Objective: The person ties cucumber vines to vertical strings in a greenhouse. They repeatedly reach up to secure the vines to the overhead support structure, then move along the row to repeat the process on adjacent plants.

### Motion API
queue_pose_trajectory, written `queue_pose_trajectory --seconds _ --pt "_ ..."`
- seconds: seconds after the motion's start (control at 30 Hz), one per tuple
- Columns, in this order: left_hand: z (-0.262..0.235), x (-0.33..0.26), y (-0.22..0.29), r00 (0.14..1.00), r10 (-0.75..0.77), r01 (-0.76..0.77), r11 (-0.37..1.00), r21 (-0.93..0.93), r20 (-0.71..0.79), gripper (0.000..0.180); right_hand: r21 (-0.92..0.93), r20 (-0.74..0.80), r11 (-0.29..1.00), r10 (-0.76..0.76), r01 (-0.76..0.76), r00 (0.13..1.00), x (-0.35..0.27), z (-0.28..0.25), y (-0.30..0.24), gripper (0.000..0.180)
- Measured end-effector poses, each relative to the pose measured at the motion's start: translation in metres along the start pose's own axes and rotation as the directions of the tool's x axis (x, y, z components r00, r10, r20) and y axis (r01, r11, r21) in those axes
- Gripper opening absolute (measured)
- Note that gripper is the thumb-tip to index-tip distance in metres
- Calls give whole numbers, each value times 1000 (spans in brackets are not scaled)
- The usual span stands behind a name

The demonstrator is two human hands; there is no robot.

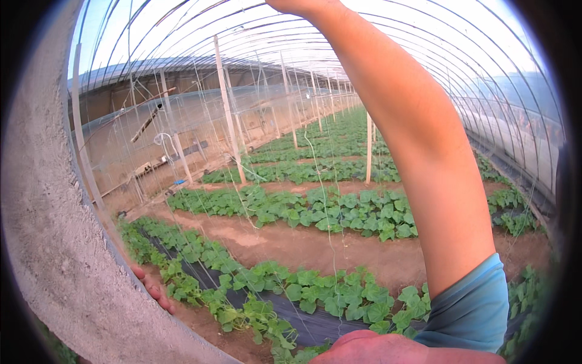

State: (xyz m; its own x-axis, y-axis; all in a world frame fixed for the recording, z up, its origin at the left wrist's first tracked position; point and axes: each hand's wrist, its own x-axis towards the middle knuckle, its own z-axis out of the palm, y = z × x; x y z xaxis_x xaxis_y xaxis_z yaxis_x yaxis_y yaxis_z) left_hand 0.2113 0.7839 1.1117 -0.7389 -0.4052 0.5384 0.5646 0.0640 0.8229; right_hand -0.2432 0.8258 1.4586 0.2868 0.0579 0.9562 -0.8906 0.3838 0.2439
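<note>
A thick, rough grey concrete post [45, 200] leans across the left foreground. The fingertips of my left hand [155, 291] curl round its right edge; the post hides the rest of that hand. My right arm, in a blue-green short sleeve, reaches up from the lower right. At the top edge only the base of my right hand [297, 5] shows, so its fingers and anything in them are out of view. Below, rows of broad-leaved green vine plants [267, 273] grow beside black plastic film [297, 315]. Thin strings [330, 236] hang down to them.
Curved ribs [400, 30] carry the clear film roof of a greenhouse. Upright posts [229, 112] stand among the rows, one [369, 148] close to my raised arm. Bare brown soil [230, 233] runs between the rows. A back wall [121, 145] stretches along the left.
</note>
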Motion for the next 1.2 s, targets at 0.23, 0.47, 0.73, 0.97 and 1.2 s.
queue_pose_trajectory --seconds 0.23,0.47,0.73,0.97,1.2 --pt "-37 12 2 959 -121 181 959 -221 258 58 -153 126 987 66 -46 990 35 -5 6 75" --pt "-34 1 -3 972 -116 159 965 -207 205 58 -184 224 980 117 -76 968 35 -23 -4 73" --pt "-27 0 -14 983 2 44 969 -244 186 58 -243 45 966 98 -84 994 49 23 1 41" --pt "-33 6 -12 971 -8 41 990 -134 238 57 -306 -66 951 18 -38 998 54 43 8 19" --pt "-38 6 0 957 -101 160 966 -204 272 56 -368 -119 928 22 -64 993 59 46 10 15"
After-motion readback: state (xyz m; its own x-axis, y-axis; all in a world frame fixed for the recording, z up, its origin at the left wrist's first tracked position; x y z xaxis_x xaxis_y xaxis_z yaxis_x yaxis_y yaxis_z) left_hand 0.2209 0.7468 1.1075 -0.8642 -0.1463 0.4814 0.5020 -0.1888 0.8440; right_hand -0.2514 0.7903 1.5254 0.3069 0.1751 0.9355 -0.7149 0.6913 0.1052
